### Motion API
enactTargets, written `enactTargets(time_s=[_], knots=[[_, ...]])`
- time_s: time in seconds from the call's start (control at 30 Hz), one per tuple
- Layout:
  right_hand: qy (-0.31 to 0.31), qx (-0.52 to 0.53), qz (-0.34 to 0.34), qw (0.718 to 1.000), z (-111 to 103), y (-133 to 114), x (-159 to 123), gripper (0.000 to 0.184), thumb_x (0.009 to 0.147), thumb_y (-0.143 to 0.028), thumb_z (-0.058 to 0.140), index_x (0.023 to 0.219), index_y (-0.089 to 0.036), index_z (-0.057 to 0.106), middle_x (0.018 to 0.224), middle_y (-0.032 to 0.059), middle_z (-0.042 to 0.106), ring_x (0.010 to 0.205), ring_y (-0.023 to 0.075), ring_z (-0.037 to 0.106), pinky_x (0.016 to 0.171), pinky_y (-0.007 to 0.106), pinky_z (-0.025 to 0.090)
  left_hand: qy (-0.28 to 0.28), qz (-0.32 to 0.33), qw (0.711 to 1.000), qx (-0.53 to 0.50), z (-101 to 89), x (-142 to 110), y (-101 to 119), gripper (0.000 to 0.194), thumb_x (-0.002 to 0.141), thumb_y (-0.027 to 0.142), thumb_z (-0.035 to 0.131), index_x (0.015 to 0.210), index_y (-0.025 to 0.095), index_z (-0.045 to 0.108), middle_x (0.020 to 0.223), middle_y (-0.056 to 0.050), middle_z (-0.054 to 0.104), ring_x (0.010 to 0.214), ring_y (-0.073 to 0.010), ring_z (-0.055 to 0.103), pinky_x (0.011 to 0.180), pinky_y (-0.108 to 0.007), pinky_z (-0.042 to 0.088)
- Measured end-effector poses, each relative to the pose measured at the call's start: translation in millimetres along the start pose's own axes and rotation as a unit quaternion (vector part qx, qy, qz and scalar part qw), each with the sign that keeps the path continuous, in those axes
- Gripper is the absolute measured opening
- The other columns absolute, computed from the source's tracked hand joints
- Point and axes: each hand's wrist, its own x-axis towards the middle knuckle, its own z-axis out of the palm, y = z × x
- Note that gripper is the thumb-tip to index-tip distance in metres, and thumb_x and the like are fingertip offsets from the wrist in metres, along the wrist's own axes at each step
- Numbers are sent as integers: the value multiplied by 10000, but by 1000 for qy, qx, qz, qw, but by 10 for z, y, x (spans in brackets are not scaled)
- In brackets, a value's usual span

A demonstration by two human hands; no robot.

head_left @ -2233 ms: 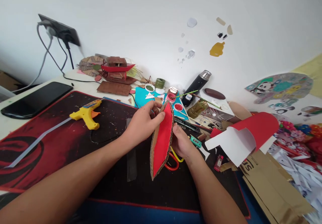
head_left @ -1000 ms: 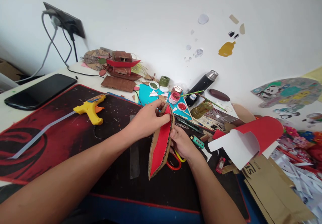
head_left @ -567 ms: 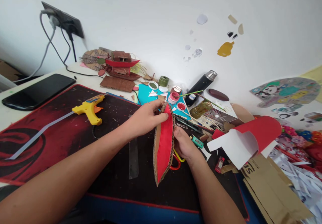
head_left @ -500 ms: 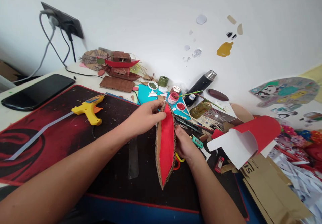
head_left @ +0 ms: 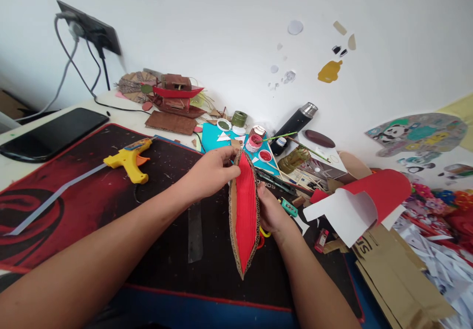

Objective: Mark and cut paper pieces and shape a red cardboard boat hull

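Between my two hands is a long cardboard boat hull (head_left: 247,211), pointed at the near end, with corrugated edges and a ribbed red lining inside. My left hand (head_left: 215,171) pinches its far left wall, thumb lying over the rim. On the right side, my right hand (head_left: 272,211) grips the outer wall with the thumb up against the edge; its other fingers are hidden behind the hull. The hull is held above a black and red desk mat (head_left: 162,250). Scissors with orange and yellow handles (head_left: 263,234) show partly behind it.
A yellow glue gun (head_left: 130,160) lies on the mat's left, near a black phone (head_left: 55,132). Small model boats (head_left: 177,90), paint pots (head_left: 254,143) and a black thermos (head_left: 295,124) stand along the wall. Rolled red paper (head_left: 384,196) and folded cardboard (head_left: 402,275) are at right.
The hull's near tip has swung slightly to the right. Both hands keep their hold, and the camera view has shifted a little.
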Motion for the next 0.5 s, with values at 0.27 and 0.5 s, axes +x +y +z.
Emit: enactTargets(time_s=[0.27, 0.5], knots=[[3, -22, -14, 1000, 10, 0, -6, 661, 764, -781, 884, 1118, -231, 787, 1035, 84, 838, 1051, 320, 789, 889, 405, 635, 16, 5, 999, 37, 14, -32, 55, 262, 877, 433, 661, 991, 198, 679, 972, -28, 722, 919, -242, 665, 835, -374, 515], [-23, -81, -3, 996, -1, 18, -5, 664, 776, -859, 810, 1013, -242, 751, 710, 35, 712, 732, 278, 720, 658, 388, 597, 15, 1, 998, 65, 12, -35, 49, 269, 878, 470, 650, 934, 207, 639, 956, -30, 697, 889, -237, 635, 822, -385, 487]])
